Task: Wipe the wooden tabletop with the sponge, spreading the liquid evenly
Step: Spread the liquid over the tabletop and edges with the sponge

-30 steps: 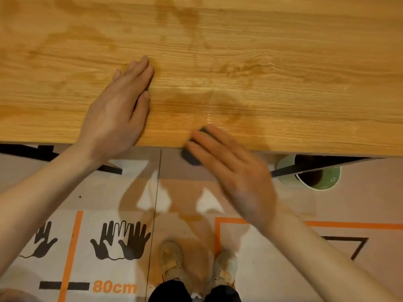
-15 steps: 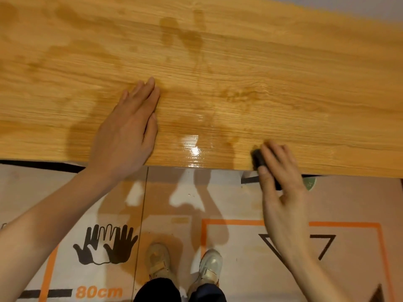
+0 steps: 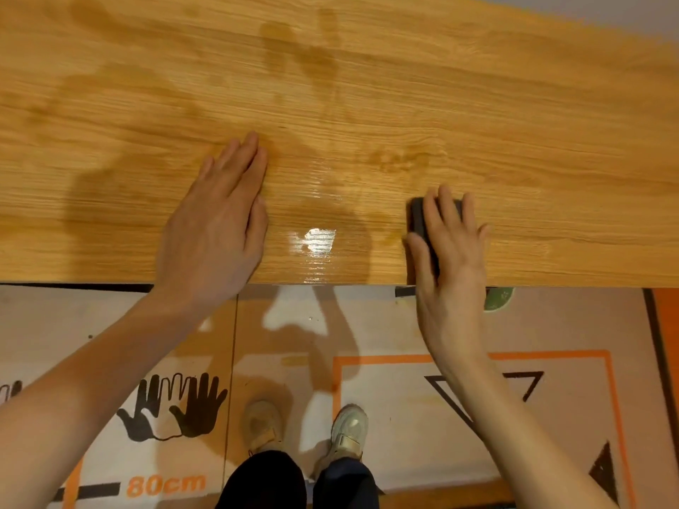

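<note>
Wooden tabletop (image 3: 514, 123), light oak grain, fills the upper half of the head view, its near edge running straight across. Dark sponge (image 3: 419, 218) sits on the tabletop close to that near edge, right of centre. Right hand (image 3: 453, 259) lies over the sponge, fingers (image 3: 446, 211) laid across its top and thumb along its left side, so the grip is clamped on the sponge and pressing it to the wood. Left hand (image 3: 216, 222) rests flat on the tabletop to the left, palm down, fingers straight and close together, holding nothing. Between the 2 hands a wet glossy patch (image 3: 318, 240) catches the light near the edge; duller damp streaks (image 3: 294, 49) darken the wood farther back and toward the left. Left hand and sponge are well apart, the shiny patch between them. Below the tabletop edge, a floor mat (image 3: 367, 325) shows printed hand outlines (image 3: 176, 405), orange lines and the text "80cm". 2 pale shoes (image 3: 349, 431) and dark trouser legs stand on the mat at bottom centre. A green object (image 3: 498, 299) peeks out under the tabletop edge beside the right wrist; what it is cannot be told.
</note>
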`<action>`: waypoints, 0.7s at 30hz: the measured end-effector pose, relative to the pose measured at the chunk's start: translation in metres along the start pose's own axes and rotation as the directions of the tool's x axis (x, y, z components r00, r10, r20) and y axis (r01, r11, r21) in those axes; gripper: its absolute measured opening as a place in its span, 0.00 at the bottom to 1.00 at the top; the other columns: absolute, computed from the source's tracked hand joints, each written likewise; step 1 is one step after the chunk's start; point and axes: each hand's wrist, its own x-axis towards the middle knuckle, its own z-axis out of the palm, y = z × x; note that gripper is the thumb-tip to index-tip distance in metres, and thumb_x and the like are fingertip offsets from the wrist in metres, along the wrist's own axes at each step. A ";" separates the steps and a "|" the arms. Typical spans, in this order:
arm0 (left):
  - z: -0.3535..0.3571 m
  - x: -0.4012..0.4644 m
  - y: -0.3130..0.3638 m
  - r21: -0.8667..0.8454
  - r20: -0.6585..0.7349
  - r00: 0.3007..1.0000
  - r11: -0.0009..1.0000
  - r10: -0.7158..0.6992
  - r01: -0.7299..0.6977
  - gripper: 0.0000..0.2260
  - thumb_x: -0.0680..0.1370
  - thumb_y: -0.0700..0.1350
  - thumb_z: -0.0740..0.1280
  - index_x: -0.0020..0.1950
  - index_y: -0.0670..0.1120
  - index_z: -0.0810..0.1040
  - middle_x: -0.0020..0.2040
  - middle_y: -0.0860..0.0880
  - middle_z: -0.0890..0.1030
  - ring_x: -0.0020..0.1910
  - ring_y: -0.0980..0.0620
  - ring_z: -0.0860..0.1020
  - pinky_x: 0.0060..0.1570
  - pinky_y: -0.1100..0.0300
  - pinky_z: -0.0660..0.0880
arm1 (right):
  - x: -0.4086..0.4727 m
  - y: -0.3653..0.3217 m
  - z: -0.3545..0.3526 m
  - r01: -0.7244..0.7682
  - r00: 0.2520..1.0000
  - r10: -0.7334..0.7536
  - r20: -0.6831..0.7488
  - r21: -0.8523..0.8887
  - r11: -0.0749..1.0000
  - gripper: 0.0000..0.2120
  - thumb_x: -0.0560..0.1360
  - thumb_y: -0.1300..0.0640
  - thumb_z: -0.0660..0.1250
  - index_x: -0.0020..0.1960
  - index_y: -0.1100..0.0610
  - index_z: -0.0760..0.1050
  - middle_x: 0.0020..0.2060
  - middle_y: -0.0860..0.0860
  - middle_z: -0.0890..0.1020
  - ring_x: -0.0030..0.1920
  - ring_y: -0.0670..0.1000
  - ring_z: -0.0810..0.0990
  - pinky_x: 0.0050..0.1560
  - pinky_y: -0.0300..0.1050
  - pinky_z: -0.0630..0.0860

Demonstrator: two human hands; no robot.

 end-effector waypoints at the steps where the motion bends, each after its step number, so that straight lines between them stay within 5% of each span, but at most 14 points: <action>1: 0.000 0.000 0.000 0.003 -0.004 1.000 1.000 0.001 -0.001 0.24 0.86 0.46 0.50 0.81 0.38 0.60 0.82 0.43 0.60 0.82 0.48 0.56 0.81 0.57 0.47 | -0.020 0.001 -0.003 0.040 0.999 -0.040 0.037 -0.002 0.999 0.22 0.82 0.59 0.59 0.75 0.57 0.62 0.77 0.50 0.60 0.79 0.52 0.49 0.78 0.56 0.45; 5: 0.000 0.002 -0.002 0.007 -0.018 1.000 1.000 0.009 -0.009 0.23 0.86 0.45 0.50 0.80 0.38 0.60 0.82 0.43 0.60 0.82 0.47 0.56 0.81 0.56 0.48 | 0.020 0.001 -0.008 0.102 0.986 -0.096 0.139 -0.039 0.994 0.20 0.82 0.60 0.58 0.74 0.59 0.64 0.75 0.52 0.63 0.78 0.55 0.54 0.77 0.56 0.55; 11: -0.001 -0.001 -0.002 -0.016 -0.020 1.000 1.000 0.006 -0.007 0.22 0.86 0.42 0.53 0.80 0.37 0.61 0.81 0.42 0.61 0.81 0.46 0.57 0.81 0.54 0.50 | 0.062 -0.019 0.012 -0.078 0.997 0.078 -0.003 0.057 0.995 0.19 0.82 0.57 0.60 0.72 0.58 0.68 0.75 0.51 0.64 0.78 0.52 0.55 0.77 0.43 0.51; 17: -0.003 0.001 0.000 -0.024 -0.018 1.000 1.000 0.006 -0.007 0.22 0.86 0.42 0.54 0.79 0.36 0.62 0.81 0.40 0.61 0.81 0.45 0.58 0.81 0.52 0.50 | -0.013 -0.024 0.003 0.164 0.965 -0.180 0.191 0.100 0.981 0.20 0.80 0.59 0.63 0.71 0.58 0.70 0.72 0.50 0.69 0.77 0.50 0.58 0.76 0.56 0.58; 21: -0.003 0.001 -0.002 -0.031 -0.022 1.000 1.000 0.006 -0.007 0.22 0.86 0.42 0.54 0.80 0.36 0.62 0.81 0.40 0.61 0.81 0.45 0.58 0.81 0.53 0.50 | 0.074 -0.026 0.011 0.009 0.996 -0.015 0.092 0.064 0.998 0.18 0.81 0.59 0.61 0.70 0.59 0.71 0.72 0.54 0.69 0.77 0.54 0.59 0.77 0.53 0.57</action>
